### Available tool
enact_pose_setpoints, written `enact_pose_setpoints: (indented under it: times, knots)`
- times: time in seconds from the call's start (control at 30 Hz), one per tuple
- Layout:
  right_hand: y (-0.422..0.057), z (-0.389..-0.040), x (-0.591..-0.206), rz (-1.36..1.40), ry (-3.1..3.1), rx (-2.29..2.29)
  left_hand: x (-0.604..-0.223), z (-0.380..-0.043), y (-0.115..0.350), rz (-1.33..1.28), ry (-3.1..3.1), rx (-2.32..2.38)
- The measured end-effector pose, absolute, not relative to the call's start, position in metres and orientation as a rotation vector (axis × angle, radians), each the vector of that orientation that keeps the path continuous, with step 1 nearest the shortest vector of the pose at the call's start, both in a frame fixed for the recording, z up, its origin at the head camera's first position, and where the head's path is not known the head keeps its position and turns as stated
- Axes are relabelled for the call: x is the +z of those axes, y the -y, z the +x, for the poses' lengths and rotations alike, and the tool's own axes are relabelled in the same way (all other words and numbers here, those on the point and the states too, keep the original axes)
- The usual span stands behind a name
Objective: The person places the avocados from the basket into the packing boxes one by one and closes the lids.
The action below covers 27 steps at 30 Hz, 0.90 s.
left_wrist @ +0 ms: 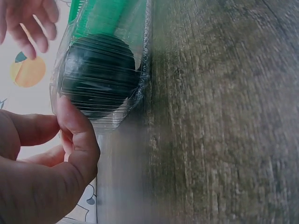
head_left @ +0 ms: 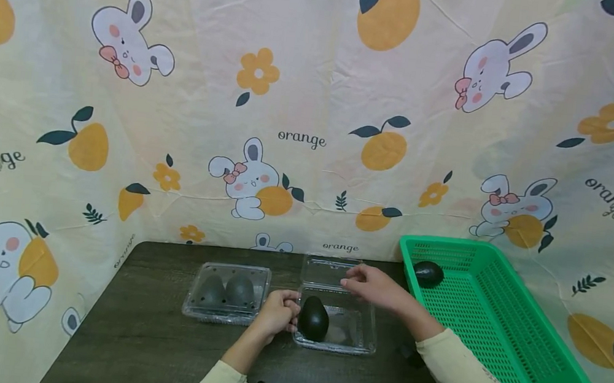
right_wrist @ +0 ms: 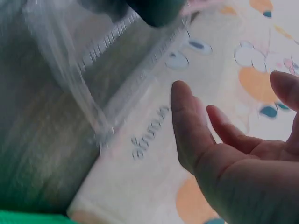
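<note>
A clear plastic clamshell box [head_left: 356, 338] stands with its lid [head_left: 324, 272] raised open at the back. In its left half lies one dark avocado [head_left: 314, 319], seen through the box wall in the left wrist view. My left hand [head_left: 277, 313] pinches the box's left rim between thumb and forefinger. Above the lid and the box's back right part hovers my right hand [head_left: 374, 286], its fingers loosely bent and apart, holding nothing. In the right wrist view that hand [right_wrist: 243, 158] is beside the box, not touching it.
Left of it on the dark wooden table [head_left: 132, 335] sits a closed clear box [head_left: 225, 316] with two avocados inside. At the right is a green plastic basket [head_left: 505, 321], with one avocado [head_left: 428, 274] at its back left corner. A printed cloth [head_left: 316, 94] hangs behind.
</note>
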State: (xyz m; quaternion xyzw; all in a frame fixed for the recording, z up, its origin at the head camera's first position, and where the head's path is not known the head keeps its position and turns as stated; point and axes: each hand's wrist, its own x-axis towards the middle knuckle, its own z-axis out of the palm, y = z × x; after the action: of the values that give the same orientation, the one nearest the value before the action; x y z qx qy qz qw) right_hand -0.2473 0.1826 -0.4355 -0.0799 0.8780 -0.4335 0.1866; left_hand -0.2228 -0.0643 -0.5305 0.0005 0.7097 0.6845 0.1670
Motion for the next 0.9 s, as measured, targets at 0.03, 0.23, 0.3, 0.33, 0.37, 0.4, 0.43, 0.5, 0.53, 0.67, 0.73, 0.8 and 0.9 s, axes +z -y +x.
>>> enact_pose_setpoints:
  times: [0.03, 0.23, 0.3, 0.33, 0.37, 0.4, 0.43, 0.5, 0.53, 0.67, 0.73, 0.8, 0.9]
  knots:
    - [-0.187, -0.248, -0.432, -0.242, -2.477, -1.233, -0.530, -0.223, 0.064, -0.002, -2.019, 1.946]
    - [-0.211, -0.254, -0.418, -0.273, -2.462, -1.346, -0.530, -0.223, 0.064, -0.001, -2.026, 1.943]
    - [-0.220, -0.254, -0.415, -0.259, -2.459, -1.376, -0.530, -0.223, 0.064, 0.000, -2.025, 1.944]
    - [-0.224, -0.254, -0.413, -0.248, -2.468, -1.384, -0.531, -0.223, 0.064, -0.001, -2.025, 1.945]
    - [-0.228, -0.254, -0.412, -0.236, -2.478, -1.395, -0.531, -0.223, 0.063, 0.000, -2.024, 1.946]
    - [-0.233, -0.254, -0.411, -0.225, -2.492, -1.400, -0.532, -0.223, 0.063, 0.008, -2.025, 1.948]
    - [-0.237, -0.255, -0.410, -0.214, -2.513, -1.400, -0.532, -0.224, 0.063, 0.006, -2.022, 1.949]
    - [-0.246, -0.257, -0.409, -0.189, -2.553, -1.403, -0.532, -0.224, 0.062, 0.006, -2.022, 1.950]
    - [-0.251, -0.259, -0.409, -0.174, -2.572, -1.404, -0.533, -0.224, 0.062, 0.005, -2.026, 1.947]
    - [-0.273, -0.265, -0.411, -0.105, -2.586, -1.445, -0.533, -0.224, 0.063, -0.003, -2.030, 1.940]
    - [-0.286, -0.269, -0.414, -0.085, -2.569, -1.475, -0.534, -0.224, 0.063, -0.007, -2.032, 1.937]
    - [-0.297, -0.273, -0.417, -0.065, -2.547, -1.498, -0.535, -0.224, 0.063, -0.007, -2.033, 1.935]
    - [-0.312, -0.278, -0.424, -0.032, -2.504, -1.528, -0.536, -0.225, 0.064, -0.009, -2.038, 1.933]
